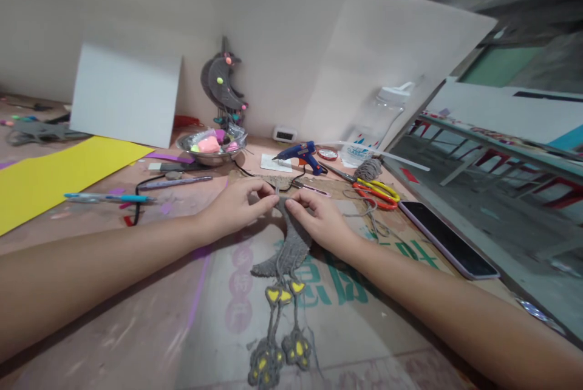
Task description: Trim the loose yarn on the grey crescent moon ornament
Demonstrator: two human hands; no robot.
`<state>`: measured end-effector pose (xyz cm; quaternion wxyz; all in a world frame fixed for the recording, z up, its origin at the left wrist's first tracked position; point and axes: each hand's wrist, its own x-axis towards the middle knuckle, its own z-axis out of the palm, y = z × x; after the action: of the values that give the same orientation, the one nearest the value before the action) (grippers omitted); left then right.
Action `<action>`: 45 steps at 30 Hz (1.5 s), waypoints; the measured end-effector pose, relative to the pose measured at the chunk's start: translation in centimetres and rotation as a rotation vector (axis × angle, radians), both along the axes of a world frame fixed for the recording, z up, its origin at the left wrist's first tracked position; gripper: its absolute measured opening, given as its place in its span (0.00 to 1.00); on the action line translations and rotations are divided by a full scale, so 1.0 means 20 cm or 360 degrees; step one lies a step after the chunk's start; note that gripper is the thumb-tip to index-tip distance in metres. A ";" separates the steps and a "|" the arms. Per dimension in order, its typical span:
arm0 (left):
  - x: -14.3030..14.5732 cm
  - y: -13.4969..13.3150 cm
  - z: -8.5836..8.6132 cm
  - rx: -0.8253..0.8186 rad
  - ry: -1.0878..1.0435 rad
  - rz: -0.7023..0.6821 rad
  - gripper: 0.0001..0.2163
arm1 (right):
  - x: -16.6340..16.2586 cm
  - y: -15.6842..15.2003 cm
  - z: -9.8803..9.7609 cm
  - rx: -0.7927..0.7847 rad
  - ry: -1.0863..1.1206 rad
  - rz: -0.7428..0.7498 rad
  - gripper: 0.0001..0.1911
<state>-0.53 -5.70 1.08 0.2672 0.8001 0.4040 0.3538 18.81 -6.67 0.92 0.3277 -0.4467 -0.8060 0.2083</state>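
A grey crescent moon ornament (297, 248) wrapped in yarn lies on the cardboard sheet. From its lower edge hang yarn cords with small yellow-centred hearts (279, 295) and grey paw-like pieces (265, 366) with yellow spots. My left hand (237, 209) is closed in a pinch at the crescent's upper tip, beside a short yarn end. On the other side of that tip, my right hand (324, 220) grips the crescent between thumb and fingers. Just beyond my hands rests a blue glue gun (301, 155) with an orange trigger.
Scissors (374, 191), a yarn ball (368, 169), a phone (449, 238) and a clear bottle (376, 126) are on the right. A metal bowl (214, 157) of coloured pieces stands at the back, near another crescent (223, 81). Yellow sheet (59, 174) and pens (109, 198) lie left.
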 end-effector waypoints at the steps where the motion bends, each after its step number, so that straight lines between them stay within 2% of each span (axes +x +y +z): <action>1: 0.00 0.00 0.00 0.0005 0.0005 -0.0005 0.09 | 0.00 0.00 0.00 -0.0001 0.0000 0.0002 0.10; 9: -0.01 0.01 -0.02 0.0142 -0.0017 -0.0090 0.12 | 0.00 0.00 0.01 -0.0032 0.0016 -0.0016 0.11; 12: -0.01 0.01 -0.03 0.0092 -0.0105 -0.0089 0.15 | 0.00 0.00 0.01 -0.0050 0.0023 -0.0020 0.10; 14: -0.01 0.02 -0.03 -0.0011 -0.0228 -0.0037 0.16 | 0.00 0.00 0.01 -0.0057 0.0029 -0.0023 0.10; 17: -0.01 0.05 -0.03 -0.0122 -0.0390 0.0161 0.14 | 0.00 -0.01 0.01 -0.0070 0.0038 -0.0028 0.10; 21: -0.02 0.07 -0.03 -0.0145 -0.0362 0.0350 0.11 | 0.00 -0.01 0.02 -0.0090 0.0048 -0.0029 0.11; 30: -0.03 0.08 -0.07 -0.0175 -0.0337 0.0305 0.19 | 0.00 -0.01 0.01 -0.0098 0.0052 -0.0040 0.11; 35: -0.03 0.08 -0.05 -0.0144 -0.0278 0.0224 0.12 | 0.00 -0.01 0.01 -0.0091 0.0036 -0.0052 0.11; 38: -0.02 0.07 -0.04 -0.0184 -0.0361 0.0138 0.08 | 0.00 0.00 0.01 -0.0089 0.0022 -0.0064 0.11; 45: -0.02 0.06 -0.04 -0.0300 -0.0615 0.0046 0.15 | 0.00 0.02 0.00 -0.0099 -0.0005 -0.0090 0.11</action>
<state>-1.02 -4.53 0.35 0.4084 0.6830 0.3880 0.4651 18.83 -6.30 0.84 0.3181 -0.4795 -0.7868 0.2232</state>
